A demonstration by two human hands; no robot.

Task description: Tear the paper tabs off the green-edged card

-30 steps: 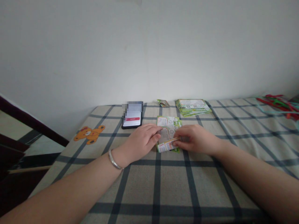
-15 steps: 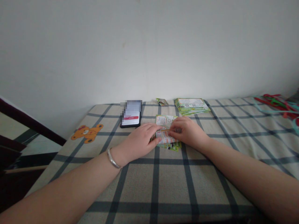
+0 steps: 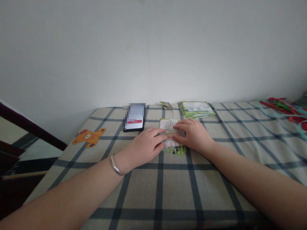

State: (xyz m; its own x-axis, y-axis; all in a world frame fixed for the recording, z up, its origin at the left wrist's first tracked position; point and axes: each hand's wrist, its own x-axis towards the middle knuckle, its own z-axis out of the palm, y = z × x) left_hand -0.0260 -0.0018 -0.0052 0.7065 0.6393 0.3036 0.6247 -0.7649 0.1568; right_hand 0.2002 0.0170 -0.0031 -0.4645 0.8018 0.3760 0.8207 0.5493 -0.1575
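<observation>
A printed green-and-white paper leaflet (image 3: 165, 124) lies on the checked cloth with a raised fold running across its middle. My left hand (image 3: 150, 143) grips the fold at its left end, thumb nearer me and fingers beyond. At the right end, my right hand (image 3: 193, 131) holds the same fold between thumb and fingers. Beneath the fold, orange print and a green lower edge (image 3: 177, 150) of paper show. My fingers cover both sides of the leaflet, so the exact grip is partly hidden.
A phone (image 3: 135, 119) lies left of the leaflet. By the wall are a small folded paper (image 3: 166, 105) and a stack of green leaflets (image 3: 198, 107). A bear sticker (image 3: 90, 137) is on the left; red, green and pale-blue items (image 3: 283, 107) lie far right.
My right-hand fingers have spread slightly and my left fingers have shifted along the fold. The fold now shows as a narrow ridge between my hands. Other things stay put.
</observation>
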